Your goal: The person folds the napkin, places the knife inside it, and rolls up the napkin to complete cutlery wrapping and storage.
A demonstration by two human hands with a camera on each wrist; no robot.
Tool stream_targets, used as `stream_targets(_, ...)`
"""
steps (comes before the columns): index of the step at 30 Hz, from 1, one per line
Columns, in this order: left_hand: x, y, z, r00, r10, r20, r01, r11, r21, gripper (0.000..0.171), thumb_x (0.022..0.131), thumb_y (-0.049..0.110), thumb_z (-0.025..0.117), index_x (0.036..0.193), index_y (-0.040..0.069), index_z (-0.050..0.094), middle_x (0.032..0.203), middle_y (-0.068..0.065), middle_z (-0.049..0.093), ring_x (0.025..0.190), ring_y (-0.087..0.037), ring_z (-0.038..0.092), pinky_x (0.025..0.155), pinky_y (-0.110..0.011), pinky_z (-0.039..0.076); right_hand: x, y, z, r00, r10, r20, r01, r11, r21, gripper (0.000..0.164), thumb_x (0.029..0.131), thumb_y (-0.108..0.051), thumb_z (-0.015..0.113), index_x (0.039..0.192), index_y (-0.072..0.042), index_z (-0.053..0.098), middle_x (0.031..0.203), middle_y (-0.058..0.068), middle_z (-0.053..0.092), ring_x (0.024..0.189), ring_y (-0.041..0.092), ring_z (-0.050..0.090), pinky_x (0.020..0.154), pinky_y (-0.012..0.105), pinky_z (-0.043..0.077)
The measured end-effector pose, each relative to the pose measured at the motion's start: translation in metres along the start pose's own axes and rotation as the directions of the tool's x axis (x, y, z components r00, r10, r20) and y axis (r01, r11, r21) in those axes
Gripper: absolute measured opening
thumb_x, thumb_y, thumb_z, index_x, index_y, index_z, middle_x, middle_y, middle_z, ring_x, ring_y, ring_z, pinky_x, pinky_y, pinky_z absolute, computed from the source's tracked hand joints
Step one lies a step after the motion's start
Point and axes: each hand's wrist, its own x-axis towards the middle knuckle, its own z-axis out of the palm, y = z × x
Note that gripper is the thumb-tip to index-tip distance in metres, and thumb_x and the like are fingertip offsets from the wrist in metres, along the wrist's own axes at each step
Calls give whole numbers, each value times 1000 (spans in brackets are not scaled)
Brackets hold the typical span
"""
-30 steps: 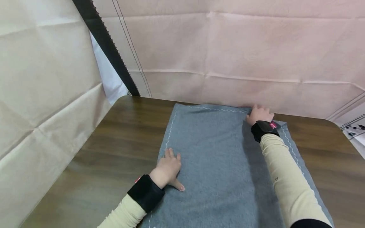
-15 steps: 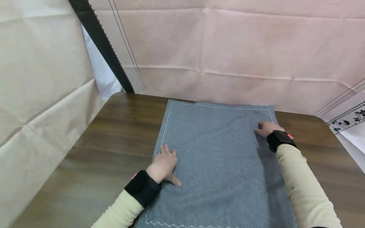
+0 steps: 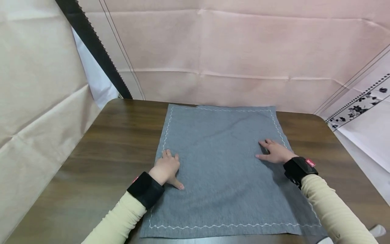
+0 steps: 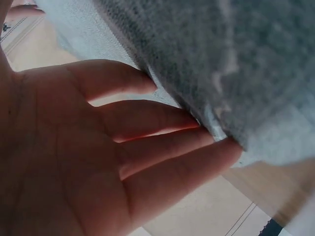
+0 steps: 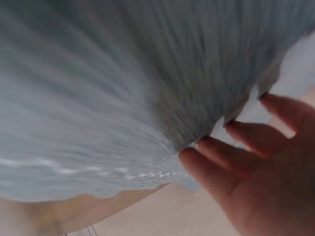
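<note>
A grey-blue cloth [image 3: 213, 189] with a white wavy stitched border lies spread flat on the wooden table, slight wrinkles across it. On its left edge rests my left hand [image 3: 167, 167], fingers spread and thumb pointing toward the middle. In the left wrist view, the left fingertips [image 4: 231, 147] touch the cloth. My right hand [image 3: 275, 152] is over the right part of the cloth, fingers extended to the left. The right wrist view has the right fingertips [image 5: 189, 155] at the cloth's surface, blurred by motion. Neither hand grips anything.
The brown wooden table [image 3: 100, 162] extends past the cloth on both sides. A pale creased sheet [image 3: 237, 51] hangs behind it, and another [image 3: 39, 101] stands at the left. White fabric with a dark floral band [image 3: 359, 106] is at the right. A small white object [image 3: 377, 230] shows at the lower right.
My right hand has left the cloth's far right corner and swept toward me, uncovering that corner. My left hand stays on the left edge. The cloth's near edge has come into view.
</note>
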Motion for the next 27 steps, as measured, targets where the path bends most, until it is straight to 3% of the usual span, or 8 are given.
stream_targets(5, 0, 1, -2, 999, 13, 46, -13, 1000, 11, 109, 59, 58, 77, 130, -13, 37, 128, -41, 31, 119, -51, 32, 79, -50, 46, -36, -6, 11, 998, -10, 63, 7, 999, 43, 93, 78, -56, 61, 140, 4, 27, 138, 41, 12, 125, 57, 10, 94, 66, 18)
stream_targets(10, -3, -5, -5, 996, 3, 89, 0, 1000, -31, 109, 63, 56, 75, 136, -10, 30, 136, -40, 22, 127, -50, 22, 89, -53, 39, -53, -13, 18, 998, 15, 67, -16, 1000, 20, 98, 76, -60, 60, 142, 2, 22, 139, 40, 8, 126, 57, 7, 93, 67, 18)
stream_targets(18, -8, -17, -5, 996, 4, 85, 2, 997, -76, 110, 65, 56, 73, 137, -11, 25, 140, -38, 16, 130, -47, 18, 95, -55, 32, -58, -23, 19, 996, 49, 73, -49, 999, -7, 100, 75, -62, 59, 143, 0, 20, 141, 39, 7, 127, 55, 6, 94, 65, 20)
stream_targets(27, -19, -13, -4, 998, -2, 62, 8, 994, -106, 111, 63, 57, 74, 136, -12, 27, 139, -39, 17, 130, -47, 18, 94, -58, 30, -63, -23, 19, 995, 72, 73, -71, 997, -8, 101, 74, -63, 60, 144, -3, 19, 143, 35, 6, 129, 52, 4, 96, 63, 19)
